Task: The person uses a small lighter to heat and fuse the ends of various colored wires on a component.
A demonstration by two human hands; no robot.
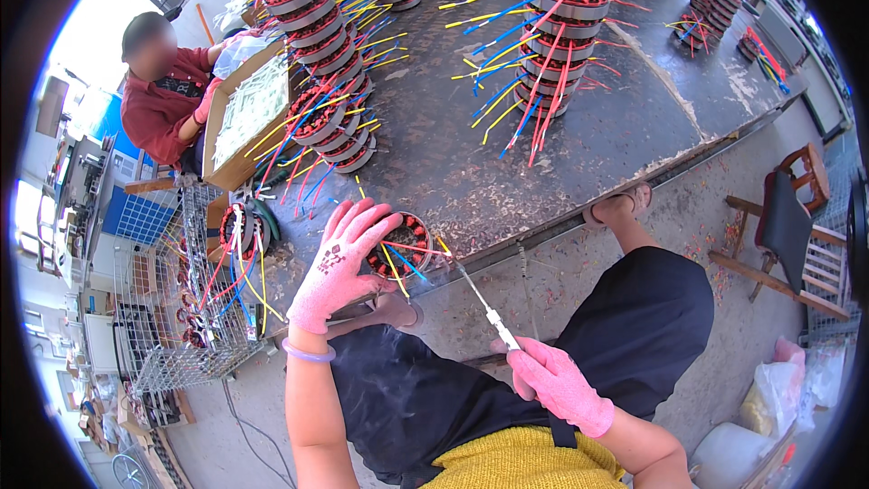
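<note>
A ring-shaped motor stator [425, 228] with red-and-dark windings lies at the near edge of the table. Red, blue and yellow leads stick out of it to the right. My left hand [339, 258], in a pink glove, spans its left side, fingers over the far rim and thumb at the near rim. In my right hand [557, 383], also pink-gloved, is a slim tool [493, 315] with a white handle and a long thin metal shaft. Its tip points at the lead ends, where there is a small orange spot; whether it touches them I cannot tell.
Tall stacks of stators [566, 45] with loose leads stand on the dark worn table [434, 118]. At the left, a co-worker in a red top [163, 109] sits by a cardboard box [258, 113] of pale strips. A wire basket [199, 367] is below; a wooden chair [783, 226] stands right.
</note>
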